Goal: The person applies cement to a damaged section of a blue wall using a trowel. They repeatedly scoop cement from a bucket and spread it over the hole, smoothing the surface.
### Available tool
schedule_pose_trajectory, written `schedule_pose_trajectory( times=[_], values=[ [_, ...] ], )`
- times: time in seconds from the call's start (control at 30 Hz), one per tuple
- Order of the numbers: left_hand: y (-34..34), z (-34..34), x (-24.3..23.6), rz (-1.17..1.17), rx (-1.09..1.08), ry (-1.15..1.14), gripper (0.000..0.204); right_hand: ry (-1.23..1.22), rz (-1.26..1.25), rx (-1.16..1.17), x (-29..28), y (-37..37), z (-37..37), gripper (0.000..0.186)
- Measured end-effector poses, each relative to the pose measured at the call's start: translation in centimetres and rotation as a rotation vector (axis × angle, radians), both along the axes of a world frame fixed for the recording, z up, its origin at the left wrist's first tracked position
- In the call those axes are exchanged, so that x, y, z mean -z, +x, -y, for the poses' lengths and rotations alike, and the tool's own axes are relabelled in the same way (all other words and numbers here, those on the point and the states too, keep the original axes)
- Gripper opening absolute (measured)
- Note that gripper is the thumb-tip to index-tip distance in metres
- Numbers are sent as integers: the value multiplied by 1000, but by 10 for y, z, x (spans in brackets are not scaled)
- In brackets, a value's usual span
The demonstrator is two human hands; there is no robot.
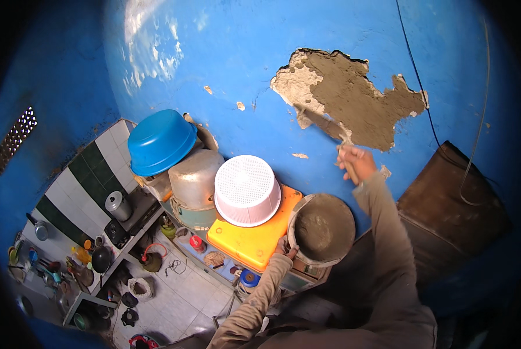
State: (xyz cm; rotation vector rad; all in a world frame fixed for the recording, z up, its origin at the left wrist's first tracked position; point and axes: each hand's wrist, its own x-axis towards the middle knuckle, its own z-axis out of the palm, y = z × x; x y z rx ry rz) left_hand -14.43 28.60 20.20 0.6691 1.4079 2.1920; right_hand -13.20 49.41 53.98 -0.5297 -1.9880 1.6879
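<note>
My right hand [356,163] grips a trowel [324,122] by its wooden handle, the blade at the lower-left edge of a chipped patch [365,99] in the blue wall, where grey-brown mortar lies beside exposed whitish plaster. My left hand [285,247] is closed on the left rim of a round container [321,224] coated inside with grey mortar. This container stands at the right end of a yellow plastic lid or box [240,241], which also carries an upturned pink perforated basket [245,183].
A blue basin [161,139] rests on metal pots [193,177] left of the basket. A kitchen counter [129,238] with stove, pots and utensils runs along the tiled left wall, above a tiled floor [167,291]. A dark brown panel [446,221] and hanging cables [417,75] are at right.
</note>
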Motion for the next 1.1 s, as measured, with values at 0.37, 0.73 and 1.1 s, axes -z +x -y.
schedule_pose_trajectory(
  times=[0.37,0.73,1.1],
  values=[
    [6,1,-6,3,-44,-39,42,281,355,178,-71,15,-42,21],
    [3,-5,-2,36,-20,-52,45,878,257,247,-43,21,-14,25],
    [-2,-5,-2,-7,8,-57,43,886,430,307,-81,-15,-33,33]
  ],
)
